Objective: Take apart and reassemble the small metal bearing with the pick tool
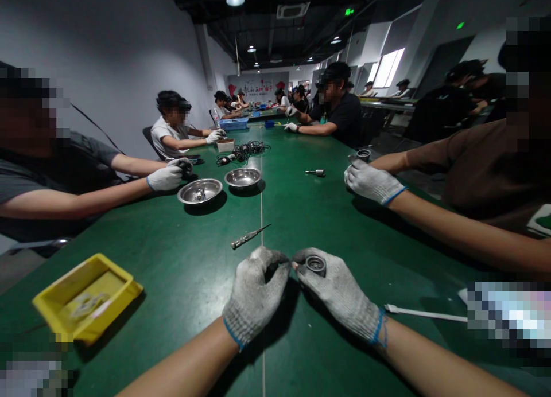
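Observation:
Both my hands wear grey knit gloves and meet over the green table point(181, 253) near its front edge. My right hand point(338, 294) is closed around a small round metal part point(315, 265) with a central hole. My left hand point(256, 291) is curled shut, its fingertips touching the right hand beside the part; what it pinches is hidden. A small metal screwdriver point(249, 236) lies on the table just beyond my hands.
A yellow tray point(86, 296) sits at front left. Two steel bowls point(200, 190) point(243, 177) stand mid-table, with a black cable bundle point(243, 152) behind. Gloved co-workers' hands rest at left point(166, 177) and right point(372, 182). A white strip point(424, 312) lies at right.

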Tool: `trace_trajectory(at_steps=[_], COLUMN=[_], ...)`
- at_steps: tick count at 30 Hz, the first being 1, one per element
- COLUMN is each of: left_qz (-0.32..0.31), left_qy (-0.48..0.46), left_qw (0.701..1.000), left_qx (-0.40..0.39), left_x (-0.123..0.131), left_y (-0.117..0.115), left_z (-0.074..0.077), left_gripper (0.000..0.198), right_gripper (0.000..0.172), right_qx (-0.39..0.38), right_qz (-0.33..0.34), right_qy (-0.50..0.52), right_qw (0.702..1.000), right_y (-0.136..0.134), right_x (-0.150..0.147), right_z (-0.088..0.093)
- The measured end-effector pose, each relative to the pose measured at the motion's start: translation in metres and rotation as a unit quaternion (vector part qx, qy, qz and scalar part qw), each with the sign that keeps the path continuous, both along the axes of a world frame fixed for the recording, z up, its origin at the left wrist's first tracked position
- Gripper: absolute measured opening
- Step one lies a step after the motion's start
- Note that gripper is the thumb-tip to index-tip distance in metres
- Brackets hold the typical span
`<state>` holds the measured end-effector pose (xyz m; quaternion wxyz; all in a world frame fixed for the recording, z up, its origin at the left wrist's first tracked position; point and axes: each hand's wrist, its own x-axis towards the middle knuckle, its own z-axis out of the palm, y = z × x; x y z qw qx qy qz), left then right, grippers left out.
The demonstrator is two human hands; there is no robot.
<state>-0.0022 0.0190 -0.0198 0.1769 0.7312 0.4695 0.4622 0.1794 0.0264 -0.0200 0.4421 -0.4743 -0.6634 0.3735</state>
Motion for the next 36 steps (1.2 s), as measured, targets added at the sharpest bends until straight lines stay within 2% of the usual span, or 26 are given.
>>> trace_trajectory(at_steps=[11, 21, 36], left_qz=[-0.007, -0.01, -0.011], left_qy=[-0.009, -0.01, -0.01], left_qw=[0.999, 1.0, 1.0], left_qx=[-0.032, -0.012, -0.024], left_x=[0.0007, 0.0006, 0.0012], left_y=[0.0005, 0.0007, 0.0007], left_z=[0.0034, 0.0013, 0.0028], left_gripper=[0.018, 0.021, 0.018], right_gripper=[0.028, 0.025, 0.026], right_qx=[0.001, 0.012, 0.006], right_qz=[-0.002, -0.002, 0.003], right_qy=[-0.005, -0.01, -0.013], right_qw=[1.0, 1.0, 1.0], right_y=[0.0002, 0.0003, 0.0009], right_x=[-0.0002, -0.0003, 0.0001], right_z=[-0.0018, -0.001, -0.0021])
